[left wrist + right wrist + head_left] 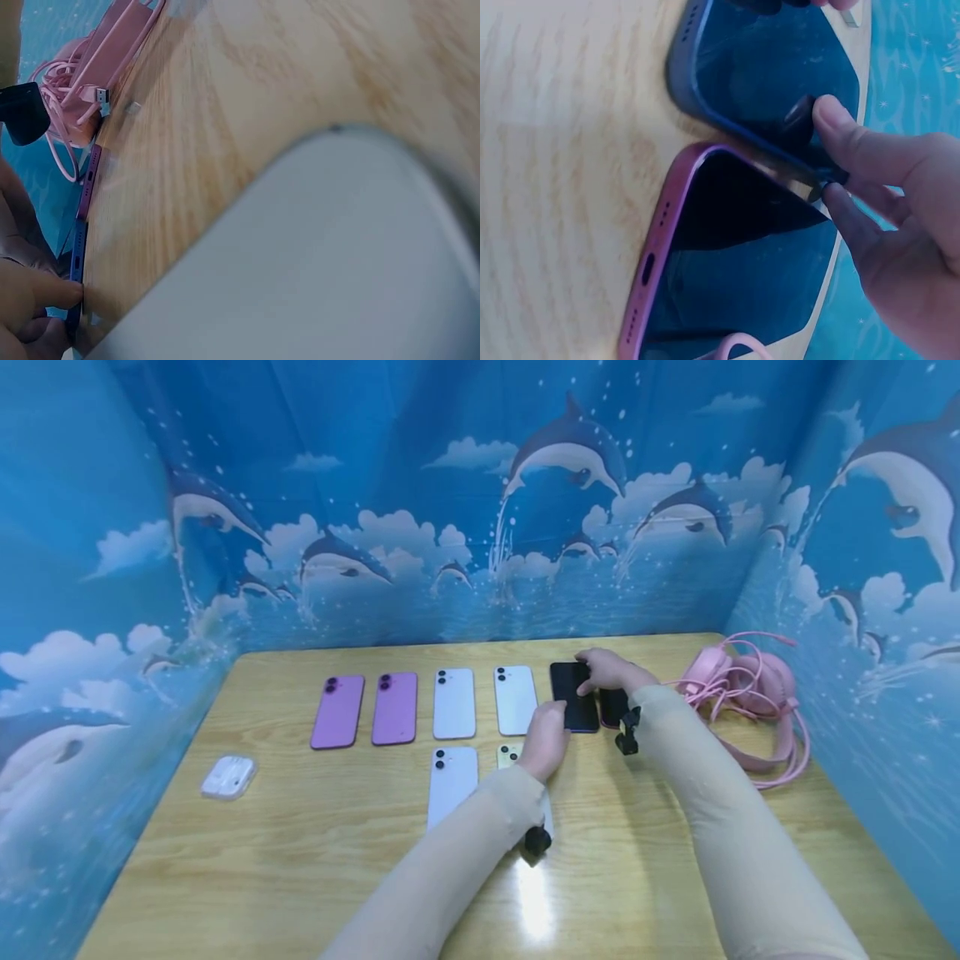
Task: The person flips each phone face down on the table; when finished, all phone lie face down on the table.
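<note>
A smartphone (579,717) with a blue edge lies screen up on the table. My left hand (546,742) grips its near-left corner; in the left wrist view, the thumb (61,292) touches its bottom edge. At the far-right part, my right hand (611,670) pinches the same phone, thumb (832,112) on the screen and another finger at the side. Close on its right lies a pink-edged phone (727,289), also screen up and partly behind the right hand in the head view. Beneath the left forearm, a pale yellowish phone (508,755) is partly hidden.
Two purple phones (337,712) and two white phones (454,703) lie camera side up in the back row. Another white phone (452,785) is nearer me. Boxed white earphones (228,777) sit at left, pink headphones (765,681) with cables at right. A dolphin-print curtain (420,568) surrounds the table.
</note>
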Action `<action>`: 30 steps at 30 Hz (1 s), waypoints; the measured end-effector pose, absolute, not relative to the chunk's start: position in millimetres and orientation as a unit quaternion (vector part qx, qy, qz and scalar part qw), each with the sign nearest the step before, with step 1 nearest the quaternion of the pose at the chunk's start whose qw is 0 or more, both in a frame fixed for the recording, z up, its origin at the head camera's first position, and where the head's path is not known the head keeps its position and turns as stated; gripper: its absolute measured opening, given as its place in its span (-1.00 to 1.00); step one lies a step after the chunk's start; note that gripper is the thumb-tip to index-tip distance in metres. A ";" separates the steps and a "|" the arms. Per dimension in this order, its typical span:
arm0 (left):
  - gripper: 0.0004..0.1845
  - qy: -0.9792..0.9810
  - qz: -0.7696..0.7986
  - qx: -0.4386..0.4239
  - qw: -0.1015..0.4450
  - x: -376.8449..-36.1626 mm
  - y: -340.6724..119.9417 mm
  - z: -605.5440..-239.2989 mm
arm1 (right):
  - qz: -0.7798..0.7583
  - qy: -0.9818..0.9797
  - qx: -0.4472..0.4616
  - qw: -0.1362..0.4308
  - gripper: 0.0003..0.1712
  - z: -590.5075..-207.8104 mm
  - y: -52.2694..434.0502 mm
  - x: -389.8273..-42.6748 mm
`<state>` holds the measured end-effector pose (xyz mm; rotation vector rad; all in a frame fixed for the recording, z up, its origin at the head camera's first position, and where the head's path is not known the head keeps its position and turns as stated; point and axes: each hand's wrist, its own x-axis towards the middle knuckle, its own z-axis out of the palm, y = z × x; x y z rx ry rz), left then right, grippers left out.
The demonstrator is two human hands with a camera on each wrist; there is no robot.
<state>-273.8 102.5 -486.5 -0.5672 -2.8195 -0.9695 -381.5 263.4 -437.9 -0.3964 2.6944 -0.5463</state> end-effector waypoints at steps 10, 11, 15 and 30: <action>-0.50 -0.927 -0.320 -0.193 0.017 -272.5 101.7 -488.1 | -0.234 0.955 -0.108 0.144 -0.48 -428.7 262.3 -383.8; -0.49 -0.927 -0.320 -0.194 0.013 -272.7 101.6 -487.8 | -0.237 0.955 -0.108 0.139 -0.52 -426.9 261.1 -384.4; -0.48 -0.925 -0.319 -0.207 0.010 -272.6 101.1 -487.6 | -0.238 0.957 -0.105 0.132 -0.62 -421.9 256.7 -386.1; -0.50 -0.921 -0.315 -0.231 0.007 -272.6 100.5 -488.3 | -0.235 0.962 -0.088 0.106 -0.62 -405.9 241.1 -386.7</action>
